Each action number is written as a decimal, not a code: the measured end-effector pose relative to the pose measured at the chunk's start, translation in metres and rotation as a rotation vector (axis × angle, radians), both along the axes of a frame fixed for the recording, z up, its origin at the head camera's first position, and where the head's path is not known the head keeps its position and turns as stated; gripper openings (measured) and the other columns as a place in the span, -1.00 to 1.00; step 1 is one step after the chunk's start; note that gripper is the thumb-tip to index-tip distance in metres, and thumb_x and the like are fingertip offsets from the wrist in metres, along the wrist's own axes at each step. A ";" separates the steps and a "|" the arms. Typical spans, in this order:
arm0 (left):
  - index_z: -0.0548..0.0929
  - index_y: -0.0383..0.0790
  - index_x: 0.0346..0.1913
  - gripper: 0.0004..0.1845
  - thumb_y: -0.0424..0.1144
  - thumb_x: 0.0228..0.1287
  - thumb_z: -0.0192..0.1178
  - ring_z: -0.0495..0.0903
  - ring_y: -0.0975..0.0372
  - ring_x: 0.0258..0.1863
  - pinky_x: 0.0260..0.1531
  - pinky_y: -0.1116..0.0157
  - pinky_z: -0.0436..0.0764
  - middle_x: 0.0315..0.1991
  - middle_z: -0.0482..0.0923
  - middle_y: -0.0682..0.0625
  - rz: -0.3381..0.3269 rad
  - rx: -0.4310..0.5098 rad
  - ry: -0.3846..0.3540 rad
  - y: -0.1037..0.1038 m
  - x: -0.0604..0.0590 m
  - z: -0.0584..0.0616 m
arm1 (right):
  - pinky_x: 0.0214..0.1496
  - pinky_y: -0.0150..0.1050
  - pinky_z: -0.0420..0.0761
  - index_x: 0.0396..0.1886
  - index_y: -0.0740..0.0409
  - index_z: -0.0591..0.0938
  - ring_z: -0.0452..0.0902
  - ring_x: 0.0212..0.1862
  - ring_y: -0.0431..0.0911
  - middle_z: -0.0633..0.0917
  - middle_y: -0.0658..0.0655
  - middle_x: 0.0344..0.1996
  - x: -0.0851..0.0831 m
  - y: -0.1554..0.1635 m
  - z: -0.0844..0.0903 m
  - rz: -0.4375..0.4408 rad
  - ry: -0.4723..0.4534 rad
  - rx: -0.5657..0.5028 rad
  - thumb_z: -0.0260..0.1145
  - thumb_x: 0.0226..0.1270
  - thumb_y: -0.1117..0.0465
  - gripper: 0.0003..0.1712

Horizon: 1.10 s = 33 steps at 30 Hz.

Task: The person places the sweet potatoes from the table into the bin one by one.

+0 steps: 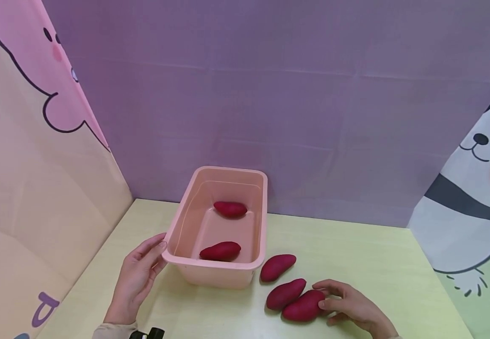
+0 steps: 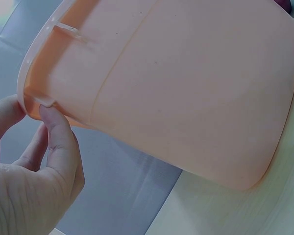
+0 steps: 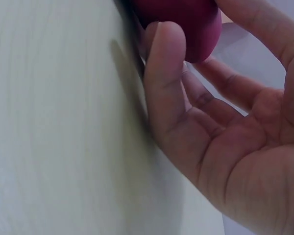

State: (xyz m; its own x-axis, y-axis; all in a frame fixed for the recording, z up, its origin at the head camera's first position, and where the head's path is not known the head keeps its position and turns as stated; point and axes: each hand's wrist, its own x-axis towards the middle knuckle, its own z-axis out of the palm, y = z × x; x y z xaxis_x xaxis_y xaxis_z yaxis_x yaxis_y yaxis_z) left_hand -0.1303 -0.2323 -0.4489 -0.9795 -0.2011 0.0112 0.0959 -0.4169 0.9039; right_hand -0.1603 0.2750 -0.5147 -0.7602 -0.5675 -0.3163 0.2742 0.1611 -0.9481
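A pink plastic tub [image 1: 185, 221] stands on the pale green table and holds two purple-red sweet potatoes [image 1: 229, 209] [image 1: 220, 251]. My left hand [image 1: 149, 256] pinches the tub's rim at its near left corner; in the left wrist view the thumb [image 2: 56, 132] presses under the rim of the tub [image 2: 186, 88]. Three more sweet potatoes lie to the right of the tub [image 1: 277, 267] [image 1: 285, 293] [image 1: 304, 306]. My right hand [image 1: 333, 301] curls round the right end of the nearest one, seen close up as the sweet potato [image 3: 186, 19] between thumb and fingers [image 3: 161, 63].
A purple backdrop closes the back of the table [image 1: 376, 263]. A pink cartoon panel stands on the left and a panda panel on the right. A small black object [image 1: 147, 333] shows at the bottom edge by my left sleeve.
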 end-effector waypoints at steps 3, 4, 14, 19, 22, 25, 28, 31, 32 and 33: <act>0.77 -0.13 -0.02 -0.77 -0.44 0.41 0.21 0.67 0.29 -0.22 -0.17 0.39 0.68 -0.11 0.68 0.01 -0.001 0.000 0.001 0.000 0.000 0.000 | -0.25 -0.11 0.73 0.29 0.39 0.44 0.61 -0.17 0.07 0.57 0.21 -0.04 -0.001 -0.001 0.001 0.005 -0.008 -0.007 0.30 0.42 0.30 -0.49; 0.77 -0.13 -0.02 -0.77 -0.44 0.41 0.21 0.67 0.29 -0.21 -0.17 0.39 0.69 -0.11 0.68 0.01 -0.002 0.000 0.001 0.000 0.000 0.000 | -0.26 -0.11 0.73 0.28 0.38 0.45 0.61 -0.18 0.07 0.57 0.21 -0.05 -0.001 -0.001 0.001 0.007 -0.009 -0.009 0.30 0.42 0.30 -0.50; 0.77 -0.13 -0.03 -0.77 -0.44 0.42 0.20 0.66 0.29 -0.22 -0.18 0.40 0.68 -0.12 0.68 0.01 -0.004 -0.009 0.004 0.000 0.000 0.000 | -0.29 -0.15 0.71 0.28 0.39 0.45 0.61 -0.14 0.06 0.60 0.22 0.03 0.000 -0.001 0.003 0.044 0.010 0.005 0.29 0.41 0.31 -0.50; 0.77 -0.13 -0.02 -0.77 -0.44 0.42 0.20 0.67 0.28 -0.22 -0.17 0.39 0.69 -0.12 0.68 0.01 -0.005 -0.002 0.003 -0.001 0.000 -0.001 | -0.39 -0.23 0.61 0.25 0.24 0.54 0.62 -0.26 0.05 0.58 0.22 -0.03 0.004 -0.007 0.006 0.083 0.121 0.095 0.35 0.35 0.29 -0.51; 0.77 -0.14 -0.02 -0.77 -0.44 0.42 0.20 0.67 0.28 -0.21 -0.17 0.39 0.69 -0.11 0.68 0.01 -0.006 0.003 0.006 -0.001 0.000 -0.001 | -0.42 -0.31 0.54 0.25 0.20 0.55 0.62 -0.32 -0.01 0.57 0.23 -0.05 0.005 -0.008 0.005 0.117 0.167 0.097 0.37 0.32 0.31 -0.50; 0.77 -0.14 -0.03 -0.77 -0.44 0.42 0.20 0.67 0.28 -0.21 -0.17 0.38 0.69 -0.11 0.68 0.01 -0.005 0.005 0.006 -0.001 0.000 0.000 | -0.41 -0.37 0.51 0.26 0.19 0.55 0.58 -0.38 -0.10 0.56 0.24 -0.03 0.005 -0.009 0.005 0.148 0.187 0.079 0.37 0.32 0.33 -0.50; 0.77 -0.14 -0.03 -0.77 -0.45 0.42 0.21 0.67 0.28 -0.22 -0.17 0.39 0.69 -0.12 0.68 0.01 -0.002 0.004 0.004 0.000 0.000 0.000 | -0.45 -0.40 0.48 0.26 0.18 0.54 0.53 -0.42 -0.16 0.57 0.24 -0.03 0.005 -0.009 0.005 0.178 0.194 0.075 0.36 0.32 0.34 -0.49; 0.77 -0.14 -0.02 -0.77 -0.44 0.42 0.21 0.67 0.28 -0.23 -0.18 0.39 0.69 -0.12 0.68 0.01 -0.001 0.000 0.002 0.000 0.000 0.000 | -0.50 -0.40 0.44 0.26 0.16 0.53 0.51 -0.44 -0.17 0.58 0.25 -0.08 0.006 -0.010 0.005 0.200 0.199 0.079 0.36 0.32 0.34 -0.49; 0.77 -0.14 -0.02 -0.77 -0.44 0.41 0.21 0.67 0.28 -0.23 -0.18 0.39 0.69 -0.12 0.68 0.01 -0.001 -0.002 0.000 0.000 0.000 0.000 | -0.52 -0.40 0.43 0.26 0.16 0.54 0.50 -0.44 -0.17 0.58 0.25 -0.08 0.006 -0.010 0.005 0.203 0.203 0.082 0.36 0.32 0.34 -0.49; 0.77 -0.14 -0.02 -0.77 -0.44 0.41 0.21 0.67 0.28 -0.23 -0.18 0.39 0.69 -0.12 0.68 0.01 -0.001 -0.002 0.000 0.000 0.000 0.000 | -0.52 -0.40 0.43 0.26 0.15 0.54 0.50 -0.45 -0.16 0.58 0.24 -0.08 0.006 -0.010 0.005 0.204 0.206 0.086 0.36 0.32 0.34 -0.50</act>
State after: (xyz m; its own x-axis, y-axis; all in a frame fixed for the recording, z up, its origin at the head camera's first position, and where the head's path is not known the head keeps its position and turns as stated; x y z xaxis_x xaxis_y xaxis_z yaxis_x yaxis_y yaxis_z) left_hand -0.1302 -0.2326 -0.4489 -0.9796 -0.2005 0.0116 0.0956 -0.4150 0.9048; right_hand -0.1544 0.2649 -0.5102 -0.6865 -0.6928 -0.2208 0.0314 0.2751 -0.9609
